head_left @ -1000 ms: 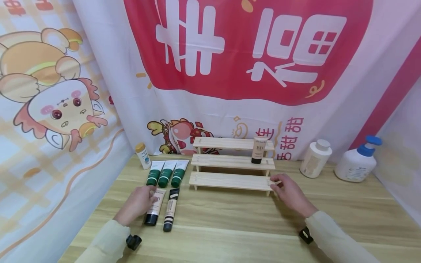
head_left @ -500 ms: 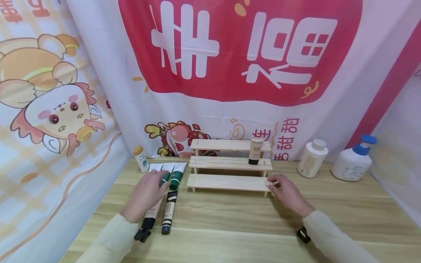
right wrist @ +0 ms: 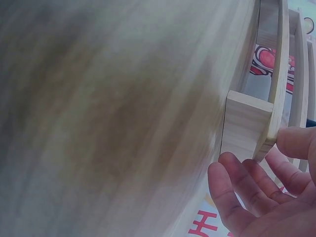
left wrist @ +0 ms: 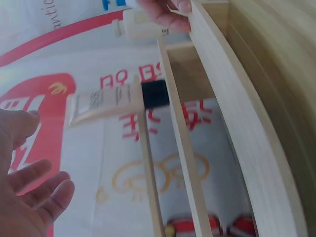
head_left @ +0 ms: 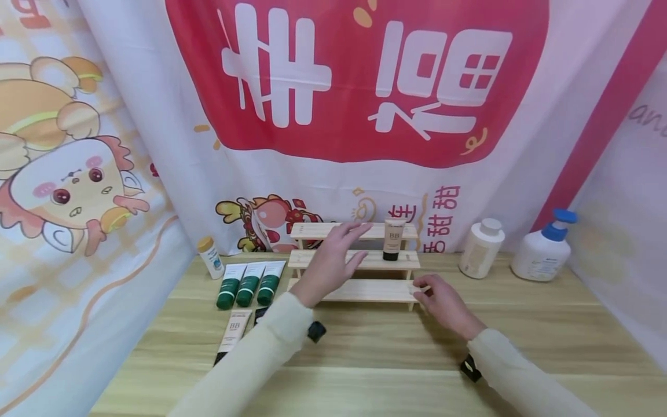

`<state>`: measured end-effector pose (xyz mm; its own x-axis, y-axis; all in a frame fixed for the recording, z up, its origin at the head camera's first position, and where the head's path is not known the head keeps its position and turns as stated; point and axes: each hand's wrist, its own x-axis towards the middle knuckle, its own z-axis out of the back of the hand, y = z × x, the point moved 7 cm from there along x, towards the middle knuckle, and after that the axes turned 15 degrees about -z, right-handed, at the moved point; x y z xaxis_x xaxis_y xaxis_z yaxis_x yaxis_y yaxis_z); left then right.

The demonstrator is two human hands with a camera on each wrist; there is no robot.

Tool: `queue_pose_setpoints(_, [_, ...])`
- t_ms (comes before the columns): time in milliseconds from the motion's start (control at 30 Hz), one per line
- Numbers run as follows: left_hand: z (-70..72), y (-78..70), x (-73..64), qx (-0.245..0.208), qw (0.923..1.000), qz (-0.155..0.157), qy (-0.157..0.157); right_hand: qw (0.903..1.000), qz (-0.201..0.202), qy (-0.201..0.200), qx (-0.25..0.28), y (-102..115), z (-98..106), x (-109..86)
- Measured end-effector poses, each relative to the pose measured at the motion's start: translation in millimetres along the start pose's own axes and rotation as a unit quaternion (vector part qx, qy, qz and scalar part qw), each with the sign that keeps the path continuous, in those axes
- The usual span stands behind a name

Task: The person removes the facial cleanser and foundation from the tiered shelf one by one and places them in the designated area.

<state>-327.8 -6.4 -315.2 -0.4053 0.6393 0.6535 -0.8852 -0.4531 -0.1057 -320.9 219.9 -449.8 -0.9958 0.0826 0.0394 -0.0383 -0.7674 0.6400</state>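
My left hand (head_left: 330, 263) hangs in front of the three-tier wooden rack (head_left: 365, 289), fingers spread, holding nothing. A beige BB cream tube (head_left: 394, 236) with a black cap stands cap-down on the middle tier, just right of that hand. In the left wrist view the fingers are apart from this tube (left wrist: 111, 102). My right hand (head_left: 445, 304) pinches the right end of the lowest tier. Its thumb meets the board's corner in the right wrist view, where the other fingers of the hand (right wrist: 266, 192) curl beside the rack's leg.
Several tubes lie at the left: green-and-white ones (head_left: 247, 285), a beige BB cream tube (head_left: 234, 330) and a dark-ended tube (head_left: 261, 314), mostly hidden by my sleeve. A yellow-capped bottle (head_left: 210, 258) stands behind. At right are a white bottle (head_left: 482, 249) and a blue-topped pump bottle (head_left: 544, 249).
My left hand has left the tubes on the left and moved right and away from me, over to the rack. The right hand stays at the rack's end. The head view has shifted slightly right.
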Motion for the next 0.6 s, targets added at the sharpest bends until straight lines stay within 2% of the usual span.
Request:
queue_pose_setpoints(100, [-16.5,-0.7,20.1,-0.002,0.9998,-0.008,-0.018,1.0000,-0.007,0.004,0.001,0.2,-1.9,1.4])
queue_pose_setpoints(233, [-34.8,3.7,34.4,-0.006,0.9994,0.006,-0.033,0.9999,-0.009,0.004,-0.001,0.5,-3.1,2.5])
queue_pose_setpoints(333, [-46.9,6.3,38.5,-0.007,0.9994,0.016,-0.031,1.0000,-0.006,0.001,-0.002,0.8,-1.7,2.2])
queue_pose_setpoints(433, [-55.9,6.6,40.3,-0.002,0.9994,0.013,-0.032,1.0000,-0.002,0.000,0.001,1.0,0.2,1.1])
queue_pose_setpoints(600, [-64.9,6.8,39.5,-0.010,0.9984,0.010,-0.055,1.0000,0.002,-0.003,0.000,2.4,1.2,-0.4])
